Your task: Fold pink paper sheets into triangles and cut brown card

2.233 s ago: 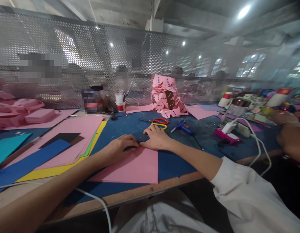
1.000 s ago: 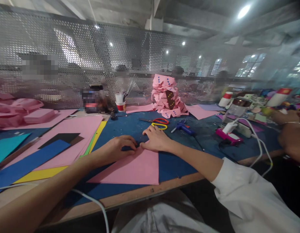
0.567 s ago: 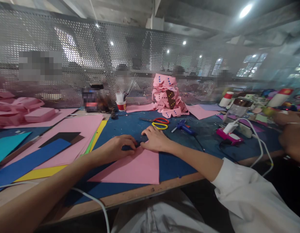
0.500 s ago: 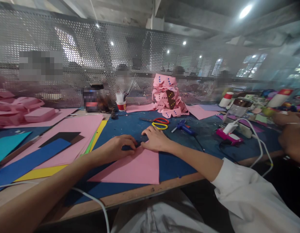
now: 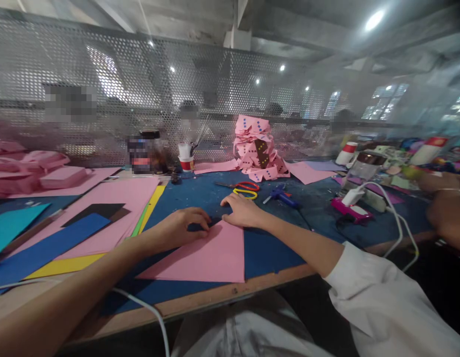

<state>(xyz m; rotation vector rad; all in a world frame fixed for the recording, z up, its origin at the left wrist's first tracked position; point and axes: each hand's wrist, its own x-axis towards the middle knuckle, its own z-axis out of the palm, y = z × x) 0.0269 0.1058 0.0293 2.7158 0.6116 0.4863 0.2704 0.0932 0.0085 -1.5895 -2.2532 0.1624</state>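
A pink foam-like sheet lies on the blue tabletop in front of me, its near edge close to the table's front edge. My left hand rests on the sheet's upper left side, fingers bent and thumb apart from them. My right hand is at the sheet's far corner, thumb touching it and fingers stretched to the left over the tabletop. Neither hand visibly grips anything. Between the fingertips is a small dark patch that I cannot make out. Just beyond my right hand lie scissors with red and yellow handles.
A blue glue gun and a magenta power strip with white cables lie to the right. Coloured sheets are stacked at left. Behind stand a dotted pink pile and a paper cup. A co-worker's arm is at far right.
My right hand has shifted slightly to the right, so more of the sheet's far corner shows. The left hand and the sheet have barely moved.
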